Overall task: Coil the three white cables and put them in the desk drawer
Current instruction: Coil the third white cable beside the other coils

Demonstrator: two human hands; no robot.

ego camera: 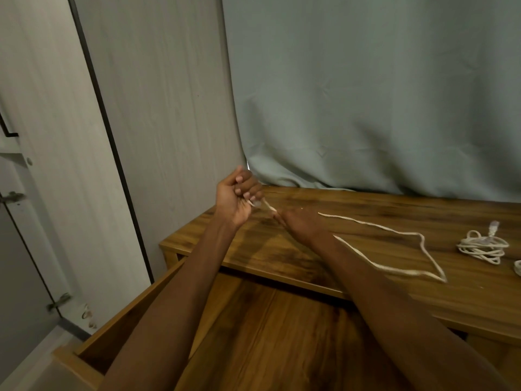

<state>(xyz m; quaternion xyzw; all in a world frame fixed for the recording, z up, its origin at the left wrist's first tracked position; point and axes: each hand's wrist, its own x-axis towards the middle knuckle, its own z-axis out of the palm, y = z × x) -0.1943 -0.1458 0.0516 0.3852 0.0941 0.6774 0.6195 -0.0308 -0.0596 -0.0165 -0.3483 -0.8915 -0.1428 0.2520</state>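
Left hand [238,197] fisted around one end of a loose white cable [394,231]; right hand [298,221] pinches it just beside, the rest trailing across the desk [338,201]. Light, limp, likely tangle-prone: best gripped near the end. The drawer [112,334] stands open below.

White cables [394,244]; brown wood-grain desk [423,210] and drawer [270,334]; grey-green curtain [366,94]; pale grey grained wardrobe panels [158,108].

Room background
Grey-green curtain [366,94] behind wooden table [394,204]; pale wood-grain wardrobe panels [158,108] at left, dim lighting.
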